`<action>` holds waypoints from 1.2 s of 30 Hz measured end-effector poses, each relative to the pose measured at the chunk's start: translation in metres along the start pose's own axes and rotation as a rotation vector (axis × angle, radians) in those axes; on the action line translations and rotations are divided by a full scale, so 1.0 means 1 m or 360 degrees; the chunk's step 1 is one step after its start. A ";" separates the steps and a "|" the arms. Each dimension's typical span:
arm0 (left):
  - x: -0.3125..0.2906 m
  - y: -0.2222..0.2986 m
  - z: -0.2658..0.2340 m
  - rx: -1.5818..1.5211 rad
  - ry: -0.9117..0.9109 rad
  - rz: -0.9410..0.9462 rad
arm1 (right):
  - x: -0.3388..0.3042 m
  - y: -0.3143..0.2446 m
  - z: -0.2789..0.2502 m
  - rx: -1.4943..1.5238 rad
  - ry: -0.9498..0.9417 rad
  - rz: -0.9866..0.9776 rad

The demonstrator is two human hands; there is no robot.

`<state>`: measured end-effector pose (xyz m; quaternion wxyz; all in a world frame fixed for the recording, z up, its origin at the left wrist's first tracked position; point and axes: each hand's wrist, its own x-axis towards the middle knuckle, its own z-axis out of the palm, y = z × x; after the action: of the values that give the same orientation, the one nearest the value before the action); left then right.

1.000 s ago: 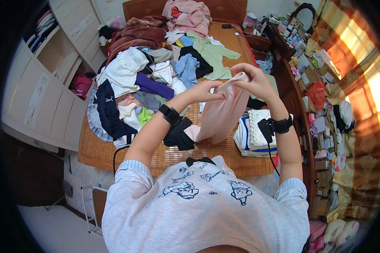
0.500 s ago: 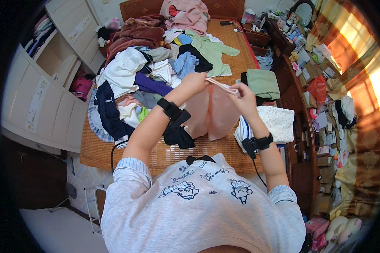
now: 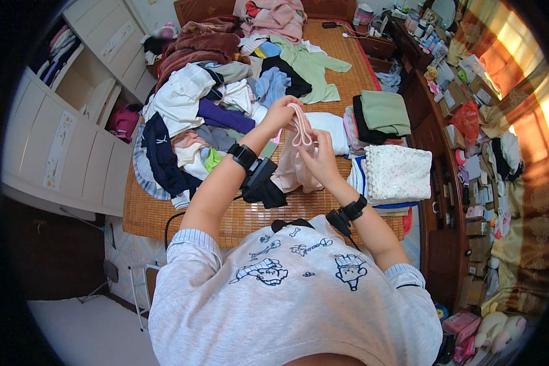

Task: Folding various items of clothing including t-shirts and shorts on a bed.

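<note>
Right now we hold a pale pink garment (image 3: 294, 160) up over the bed (image 3: 165, 213), near the middle of the view. Our left hand (image 3: 280, 113) is clenched on its upper edge, where thin pink straps loop out at the top — the fingers closed round the fabric. Our right hand (image 3: 320, 160) sits just beside it at about five o'clock, fingers pinching the same garment a little lower down; the cloth hangs between the two hands and drapes down toward the woven mat. Both wrists carry black bands, and a black device hangs under the left forearm.

At about ten o'clock from the hands lies a loose heap of unsorted clothes (image 3: 195, 116) — white, purple, navy and maroon pieces tangled together. At two o'clock a folded green garment (image 3: 384, 111) rests on a small stack, and at four o'clock sits a folded white textured cloth (image 3: 398, 172) atop another stack. A light green top (image 3: 314, 70) lies spread flat at twelve o'clock. White cupboards (image 3: 67, 146) stand at nine o'clock, well apart from the hands.
</note>
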<state>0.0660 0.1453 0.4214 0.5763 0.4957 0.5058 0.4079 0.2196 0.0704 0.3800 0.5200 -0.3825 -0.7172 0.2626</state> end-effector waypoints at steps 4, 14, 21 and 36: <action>-0.001 0.009 0.003 -0.0062 0.0050 0.0083 | 0.001 0.010 -0.008 -0.0133 0.0013 -0.0081; 0.002 0.026 0.016 -0.0123 0.0061 0.0172 | 0.010 0.013 0.003 -0.0221 0.0389 -0.0033; 0.010 0.036 0.028 -0.0282 0.0399 0.0554 | 0.051 0.022 0.003 0.0143 0.0543 0.0113; -0.032 0.166 -0.003 0.0076 0.0034 0.1176 | 0.161 -0.055 -0.090 0.0425 0.0119 -0.0220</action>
<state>0.0632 0.1438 0.5906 0.3732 0.6539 0.3081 0.5816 0.2631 0.1692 0.5396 0.6094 -0.2691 -0.6806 0.3048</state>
